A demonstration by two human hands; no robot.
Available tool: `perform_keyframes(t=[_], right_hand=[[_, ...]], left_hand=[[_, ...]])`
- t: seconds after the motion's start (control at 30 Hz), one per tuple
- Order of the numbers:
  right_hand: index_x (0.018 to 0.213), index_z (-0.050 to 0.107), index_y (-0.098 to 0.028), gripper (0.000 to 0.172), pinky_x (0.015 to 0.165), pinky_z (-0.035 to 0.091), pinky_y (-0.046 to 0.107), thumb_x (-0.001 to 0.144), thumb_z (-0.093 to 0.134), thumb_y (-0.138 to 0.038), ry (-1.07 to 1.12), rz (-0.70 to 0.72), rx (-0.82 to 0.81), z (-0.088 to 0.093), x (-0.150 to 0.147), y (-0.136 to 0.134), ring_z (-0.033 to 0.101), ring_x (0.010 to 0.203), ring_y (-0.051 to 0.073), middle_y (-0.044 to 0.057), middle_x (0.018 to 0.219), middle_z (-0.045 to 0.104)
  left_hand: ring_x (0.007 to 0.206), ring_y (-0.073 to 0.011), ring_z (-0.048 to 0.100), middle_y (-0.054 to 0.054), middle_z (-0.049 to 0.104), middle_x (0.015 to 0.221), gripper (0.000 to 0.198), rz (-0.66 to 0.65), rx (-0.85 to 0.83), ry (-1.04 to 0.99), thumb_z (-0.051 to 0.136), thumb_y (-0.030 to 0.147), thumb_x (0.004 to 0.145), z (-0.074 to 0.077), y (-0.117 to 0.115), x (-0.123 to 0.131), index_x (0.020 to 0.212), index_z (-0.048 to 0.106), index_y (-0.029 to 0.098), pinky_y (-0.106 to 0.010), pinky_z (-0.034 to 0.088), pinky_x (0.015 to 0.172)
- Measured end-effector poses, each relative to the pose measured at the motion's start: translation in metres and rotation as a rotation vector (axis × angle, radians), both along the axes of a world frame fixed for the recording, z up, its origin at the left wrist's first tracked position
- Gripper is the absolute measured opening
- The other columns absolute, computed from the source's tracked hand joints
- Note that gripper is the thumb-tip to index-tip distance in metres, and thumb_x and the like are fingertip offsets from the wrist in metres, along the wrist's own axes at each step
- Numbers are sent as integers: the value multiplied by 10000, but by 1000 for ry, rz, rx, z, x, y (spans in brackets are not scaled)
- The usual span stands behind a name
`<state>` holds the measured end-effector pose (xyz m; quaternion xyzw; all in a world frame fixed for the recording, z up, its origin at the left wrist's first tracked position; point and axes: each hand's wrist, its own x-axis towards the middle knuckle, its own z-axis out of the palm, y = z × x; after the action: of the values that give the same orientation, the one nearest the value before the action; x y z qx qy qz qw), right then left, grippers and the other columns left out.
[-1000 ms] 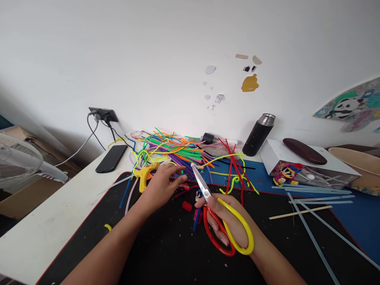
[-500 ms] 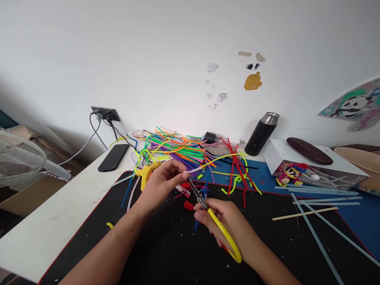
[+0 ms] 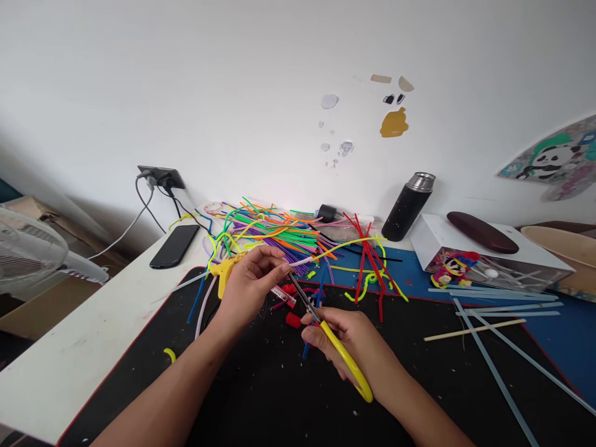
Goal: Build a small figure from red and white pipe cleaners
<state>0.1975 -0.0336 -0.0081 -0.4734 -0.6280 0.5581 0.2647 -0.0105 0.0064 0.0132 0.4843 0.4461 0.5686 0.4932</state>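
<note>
My left hand [image 3: 254, 279] pinches a thin pipe cleaner [image 3: 342, 246] between thumb and fingers; it looks whitish near the fingertips and yellow toward its far right end. In my right hand [image 3: 361, 341] is a pair of scissors [image 3: 345, 357] with a yellow handle. Their metal blades point up and left, with the tips at the pipe cleaner beside my left fingertips; I cannot tell whether they touch it. Beneath the hands lie a red fuzzy piece [image 3: 293, 320] and a blue pipe cleaner [image 3: 321, 285]. A yellow glue gun [image 3: 222, 273] is partly hidden behind my left hand.
A heap of coloured pipe cleaners [image 3: 274, 233] lies along the wall, with red ones [image 3: 367, 261] to its right. A black flask [image 3: 406, 208], a white box [image 3: 431, 239] and translucent glue sticks [image 3: 496, 366] are on the right. A phone [image 3: 174, 247] and a fan [image 3: 32, 251] are left.
The whole view has shifted slightly, so everything sits a little further left and higher. My hands keep nearly the same pose, with the scissor tips still at the pipe cleaner.
</note>
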Motion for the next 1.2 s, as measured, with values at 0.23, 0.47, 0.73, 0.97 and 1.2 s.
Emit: perform_keyframes(t=[0.23, 0.47, 0.73, 0.97, 1.2], right_hand=[[1053, 748, -160, 689, 339, 271, 197, 802, 670, -797, 35, -21, -155, 13, 1, -4, 403, 348, 72, -58, 544, 490], [1084, 718, -150, 734, 322, 280, 169, 772, 689, -813, 150, -24, -252, 15, 3, -6, 405, 324, 66, -77, 516, 487], [1076, 707, -156, 690, 317, 312, 154, 829, 654, -798, 158, 5, -256, 8, 2, -8, 433, 335, 62, -72, 539, 497], [1064, 700, -162, 693, 320, 316, 155, 817, 658, -808, 128, 0, -239, 4, 0, -6, 431, 328, 63, -78, 517, 495], [921, 668, -169, 653, 288, 296, 175, 829, 632, -815, 151, -20, -267, 0, -4, -7, 411, 288, 76, -83, 478, 477]], left_hand=[[829, -173, 643, -35, 717, 986, 243, 148, 190, 446, 781, 385, 872, -5, 3, -12, 1021, 716, 203, -298, 517, 760], [855, -175, 688, -37, 763, 992, 118, 155, 500, 661, 711, 268, 948, -6, 1, -17, 1057, 725, 226, -303, 540, 802], [918, -179, 726, -41, 777, 963, 135, 161, 728, 852, 660, 147, 966, -2, -1, -13, 1066, 717, 218, -302, 563, 868], [874, -168, 714, -36, 755, 927, 126, 188, 768, 929, 641, 133, 966, -3, 0, -10, 1051, 701, 204, -283, 563, 830], [825, -168, 709, -20, 740, 884, 128, 234, 736, 1007, 637, 112, 936, -14, 5, -7, 1006, 690, 205, -287, 556, 794]])
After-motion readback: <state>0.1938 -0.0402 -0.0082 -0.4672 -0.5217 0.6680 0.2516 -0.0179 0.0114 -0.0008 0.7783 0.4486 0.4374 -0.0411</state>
